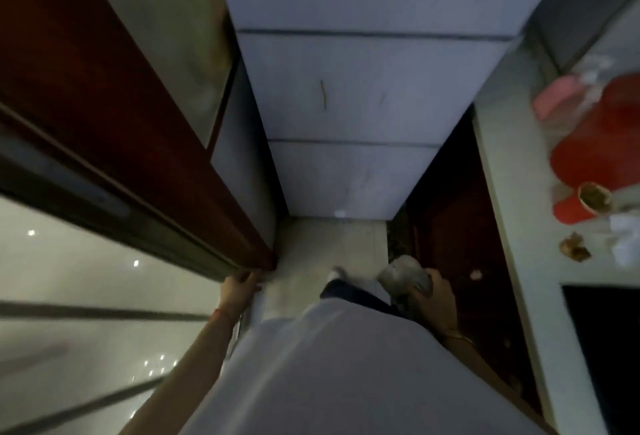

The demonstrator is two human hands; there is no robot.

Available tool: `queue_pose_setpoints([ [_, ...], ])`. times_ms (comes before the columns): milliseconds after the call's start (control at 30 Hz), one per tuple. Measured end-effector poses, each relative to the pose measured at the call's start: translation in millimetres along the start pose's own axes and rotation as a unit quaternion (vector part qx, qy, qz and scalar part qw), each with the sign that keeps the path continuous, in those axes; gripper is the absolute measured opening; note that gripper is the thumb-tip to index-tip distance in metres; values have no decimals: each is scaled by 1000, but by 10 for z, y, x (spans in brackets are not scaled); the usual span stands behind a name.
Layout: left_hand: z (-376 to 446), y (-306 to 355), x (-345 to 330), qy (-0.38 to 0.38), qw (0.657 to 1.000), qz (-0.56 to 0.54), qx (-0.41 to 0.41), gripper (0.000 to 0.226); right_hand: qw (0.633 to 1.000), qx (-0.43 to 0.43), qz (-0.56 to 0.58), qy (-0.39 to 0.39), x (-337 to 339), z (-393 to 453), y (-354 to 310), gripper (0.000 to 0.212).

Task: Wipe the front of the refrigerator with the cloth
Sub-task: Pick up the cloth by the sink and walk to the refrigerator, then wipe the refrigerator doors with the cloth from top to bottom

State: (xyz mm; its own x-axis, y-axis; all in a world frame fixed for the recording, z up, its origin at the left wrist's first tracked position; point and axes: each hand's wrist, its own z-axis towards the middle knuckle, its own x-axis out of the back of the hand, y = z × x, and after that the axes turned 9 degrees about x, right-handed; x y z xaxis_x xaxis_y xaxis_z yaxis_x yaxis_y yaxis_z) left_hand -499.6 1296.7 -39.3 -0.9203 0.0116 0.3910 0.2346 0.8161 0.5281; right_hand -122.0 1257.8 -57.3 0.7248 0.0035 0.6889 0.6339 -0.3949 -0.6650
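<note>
Floor, far left: glossy pale tiles (pixel 69 278) with dark joint lines and small light reflections
Door frame: dark red-brown wooden edge (pixel 114 112) running diagonally from upper left down to its lower corner; view blurred
Left hand (pixel 240 284): fingers curled against the lower corner of the wooden edge; thin red band at the wrist; forearm bare
Refrigerator (pixel 353 88): pale grey front seen steeply from above, centre of view; two horizontal seams divide it into panels; a short dark mark on the middle panel
Person: white garment (pixel 329 365) fills the lower centre; one foot visible on the floor below the refrigerator
Cloth (pixel 405 275): grey, bunched, well below the refrigerator front and not touching it
Right hand (pixel 434 296): fingers closed around the cloth, low beside the body
Tabletop, right: pale surface (pixel 512 226); red container (pixel 595 143), pink item (pixel 554 95), brown scraps (pixel 575 249) on it; details blurred
</note>
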Motion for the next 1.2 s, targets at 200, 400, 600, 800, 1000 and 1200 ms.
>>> queue_pose_setpoints([
  [200, 32, 2059, 137, 83, 961, -25, -263, 16, 972, 224, 41, 62, 638, 1290, -1275, 45],
  [400, -433, 3980, 650, 172, 836, -149, -499, 17, 863, 422, 78, 265, 1272, 1987, -3014, 64],
  [600, -1188, 5278, 1336, 306, 651, -186, -670, 30, 702, 559, 101, 429, 2031, 2181, -4627, 59],
  [800, -1609, 6261, 1871, 410, 537, -199, -710, 56, 574, 604, 89, 545, 2827, 2103, -5858, 60],
  [1000, -1488, 6739, 1918, 407, 547, -201, -704, 71, 510, 572, -6, 642, 3267, 2077, -6764, 60],
  [1200, -1414, 6789, 1909, 420, 533, -228, -698, 71, 487, 580, -130, 640, 3234, 2264, -7173, 55],
])
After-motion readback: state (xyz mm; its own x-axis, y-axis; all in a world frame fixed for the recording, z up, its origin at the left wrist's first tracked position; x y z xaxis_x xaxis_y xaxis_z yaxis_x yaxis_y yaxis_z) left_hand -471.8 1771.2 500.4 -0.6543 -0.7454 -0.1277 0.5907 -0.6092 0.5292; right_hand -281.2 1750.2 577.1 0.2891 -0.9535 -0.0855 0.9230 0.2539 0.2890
